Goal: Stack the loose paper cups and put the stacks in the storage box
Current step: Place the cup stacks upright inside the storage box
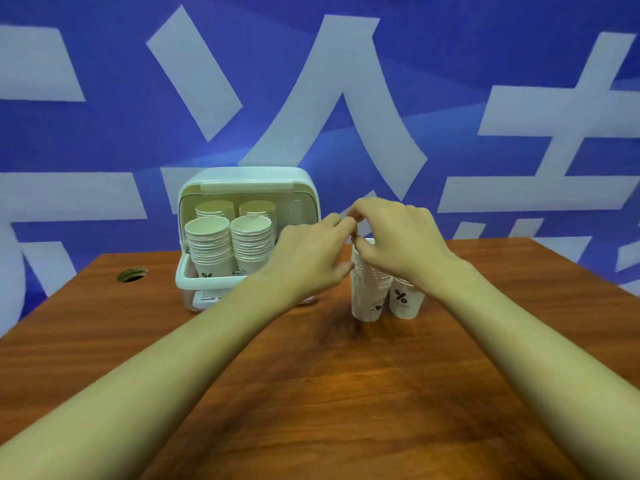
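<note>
My left hand (pixel 311 251) and right hand (pixel 398 237) meet over a paper cup stack (pixel 369 296) on the bench (pixel 311 393), fingers of both curled on its top rim. A single cup (pixel 405 301) stands just right of it. The storage box (pixel 242 181), far left, holds four stored stacks (pixel 211 244).

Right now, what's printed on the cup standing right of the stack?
A black percent sign on white: the cup beside the stack, head view.

A wooden worktop (pixel 311 393) is shown, with a round hole (pixel 132 274) cut near its far left edge. On it are set a white storage box (pixel 207 283), a stack of paper cups (pixel 367 297) and, just beside that, a single cup (pixel 406 301).
</note>
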